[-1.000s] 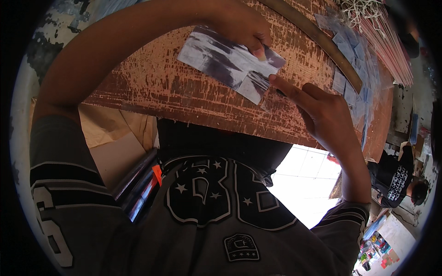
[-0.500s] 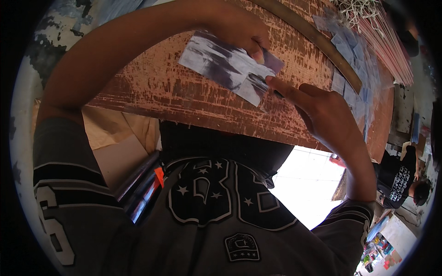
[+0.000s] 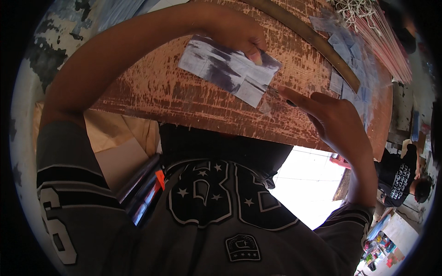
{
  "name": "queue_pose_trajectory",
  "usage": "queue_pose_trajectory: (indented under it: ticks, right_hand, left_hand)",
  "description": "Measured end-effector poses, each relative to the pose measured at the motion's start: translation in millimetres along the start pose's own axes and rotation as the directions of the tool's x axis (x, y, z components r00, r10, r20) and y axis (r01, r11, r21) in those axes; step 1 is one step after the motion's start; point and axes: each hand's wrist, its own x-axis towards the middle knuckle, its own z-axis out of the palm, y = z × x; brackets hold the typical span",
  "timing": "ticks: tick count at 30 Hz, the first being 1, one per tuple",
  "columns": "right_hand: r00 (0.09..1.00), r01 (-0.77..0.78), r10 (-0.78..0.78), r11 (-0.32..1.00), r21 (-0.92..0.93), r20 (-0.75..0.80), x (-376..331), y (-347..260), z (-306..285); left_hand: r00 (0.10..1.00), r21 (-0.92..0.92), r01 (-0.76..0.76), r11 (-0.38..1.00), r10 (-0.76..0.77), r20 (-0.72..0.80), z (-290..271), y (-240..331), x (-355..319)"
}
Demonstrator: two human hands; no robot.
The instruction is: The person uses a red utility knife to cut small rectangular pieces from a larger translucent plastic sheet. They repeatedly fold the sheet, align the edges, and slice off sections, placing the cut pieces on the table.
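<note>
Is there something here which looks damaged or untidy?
Yes. The tabletop looks badly worn: its dark reddish surface is scratched away in streaks, exposing a paler layer. At the picture's upper right, the white strings lie tangled.

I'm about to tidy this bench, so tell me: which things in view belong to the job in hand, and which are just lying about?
Apparently in use:
flat grey-and-white piece, under the left hand
thin dark tool, in the right hand
scratched table, beneath the piece

Seemingly lying about:
curved brown strip
clear plastic pieces
pinkish sticks
white strings
</note>
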Motion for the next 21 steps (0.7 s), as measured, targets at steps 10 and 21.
queue_pose_trajectory:
  ticks: [10, 21]
  right_hand:
    - [0.902, -0.140, 0.341, 0.811, 0.569, -0.264, -49.4, -10.9, 12.2]
    - [0.785, -0.049, 0.558, 0.491, 0.870, -0.271, -42.1, -86.0, 62.8]
  left_hand:
    - [0.999, -0.032, -0.036, 0.999, 0.035, -0.034, 4.8, -6.2, 0.2]
    - [0.839, -0.468, 0.205, 0.860, -0.401, -0.368, 55.8, 6.8, -57.1]
